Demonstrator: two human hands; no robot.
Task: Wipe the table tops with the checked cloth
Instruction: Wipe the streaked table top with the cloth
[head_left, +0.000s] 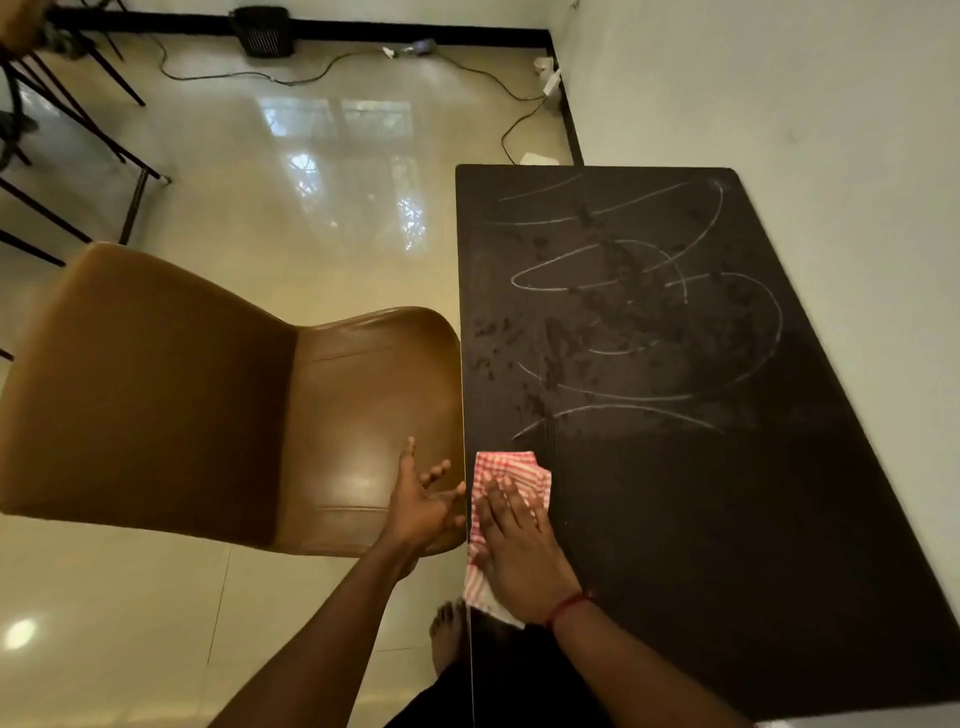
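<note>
Table (779, 519): a dark top is set with its far long side against the white wall; white chalk-like loops and wet-looking blotches are spread over the far half, while the near half is seen largely unmarked.
Checked cloth (506, 467): the red-and-white cloth is laid at the near left corner zone of the table, just inside the left edge, with its near end trailing off that edge toward the floor.
Right hand (517, 545): it is pressed flat on the cloth, fingers extended and close together, so that the cloth is pinned under the palm rather than pinched; a flat palm is judged to spread pressure for wiping. A red thread is worn at the wrist.
Left hand (421, 506): it is held open with fingers spread, nothing gripped, just beside the table's left edge and above the chair seat; whether the edge is touched cannot be told. It is judged to be poised for balance.
Chair (208, 400): a tan padded chair is stood with its seat against the table's left edge.
Progress: most marks are not yet wiped, so the work is judged to be at an early stage.
Writing: no brand, label or legible text is visible; the scribbles form no letters.
</note>
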